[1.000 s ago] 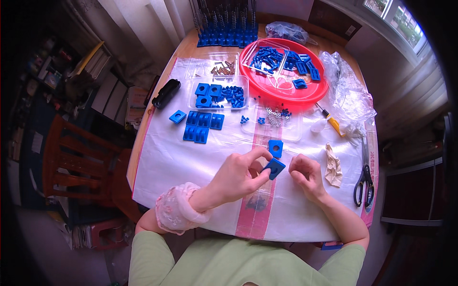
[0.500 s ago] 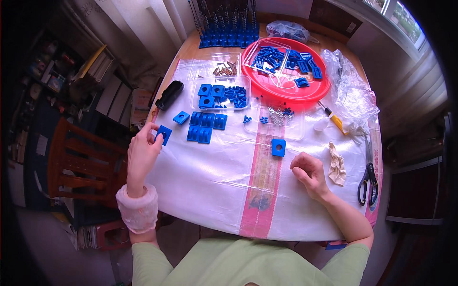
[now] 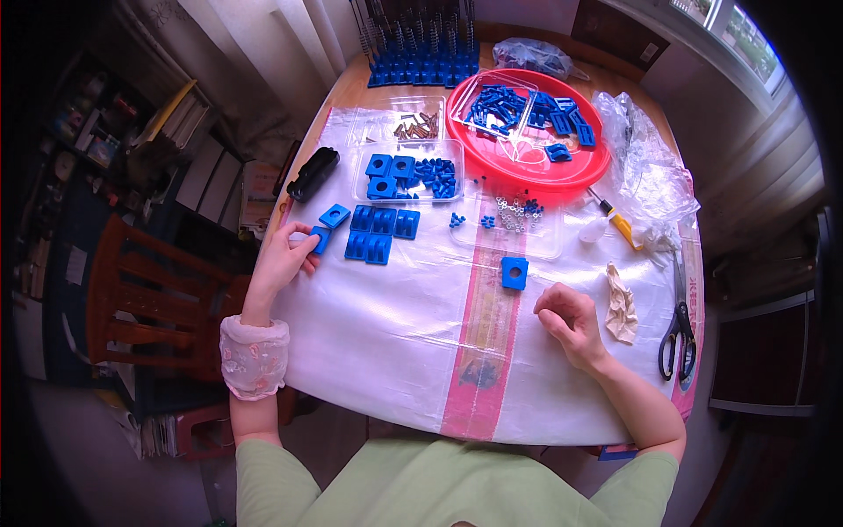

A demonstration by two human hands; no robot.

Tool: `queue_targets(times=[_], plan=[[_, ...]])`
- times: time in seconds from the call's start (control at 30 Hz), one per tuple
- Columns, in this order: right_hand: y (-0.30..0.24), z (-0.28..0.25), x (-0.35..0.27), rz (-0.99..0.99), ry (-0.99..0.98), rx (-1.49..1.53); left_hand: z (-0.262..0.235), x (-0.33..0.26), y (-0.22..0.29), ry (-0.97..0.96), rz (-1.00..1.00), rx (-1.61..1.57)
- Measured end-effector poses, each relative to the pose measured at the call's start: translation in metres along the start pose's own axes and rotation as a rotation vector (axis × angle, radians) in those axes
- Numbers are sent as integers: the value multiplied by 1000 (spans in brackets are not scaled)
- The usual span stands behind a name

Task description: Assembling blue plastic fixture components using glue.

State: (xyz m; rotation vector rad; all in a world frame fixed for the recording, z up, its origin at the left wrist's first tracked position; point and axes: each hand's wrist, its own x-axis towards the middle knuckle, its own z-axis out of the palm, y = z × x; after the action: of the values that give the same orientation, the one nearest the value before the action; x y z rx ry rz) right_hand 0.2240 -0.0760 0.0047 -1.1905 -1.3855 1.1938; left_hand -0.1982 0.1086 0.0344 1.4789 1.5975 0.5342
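From where I stand, the left hand (image 3: 283,259) is left of the frame's centre, thumb and fingers nearly closed on a small blue piece (image 3: 320,239), much of which they hide from me. It lies at the fingertips, close against the lower edge of a holed blue block (image 3: 335,216); whether the two touch, I can't tell. Nor can I see whether the held piece bears flat on the white sheet (image 3: 378,342) over the bench (image 3: 336,85) or is tipped up a little.

To handle this well, I'd keep the grip light and near the edges, settle the piece flat before loosening the fingers, and open them outward so that no knuckle nudges the holed block. A slip to the right could knock the tight cluster of ridged blue pieces (image 3: 378,249) just beside it, so I'd come away toward the left of the frame, where the sheet is less crowded. Squaring its edge to its neighbour's would, I think, keep the group easy to count.

The right hand (image 3: 573,325), right of centre, is loosely curled, and I see nothing in it. Another holed blue block (image 3: 514,273) is near it, up and to the left, untouched by either hand. That hand is best kept out of the way for now.
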Motion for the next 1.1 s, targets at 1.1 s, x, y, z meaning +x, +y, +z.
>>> queue_targets(times=[1.1], plan=[[2, 0, 1, 29, -23, 108, 217, -101, 98, -800, -176, -985]])
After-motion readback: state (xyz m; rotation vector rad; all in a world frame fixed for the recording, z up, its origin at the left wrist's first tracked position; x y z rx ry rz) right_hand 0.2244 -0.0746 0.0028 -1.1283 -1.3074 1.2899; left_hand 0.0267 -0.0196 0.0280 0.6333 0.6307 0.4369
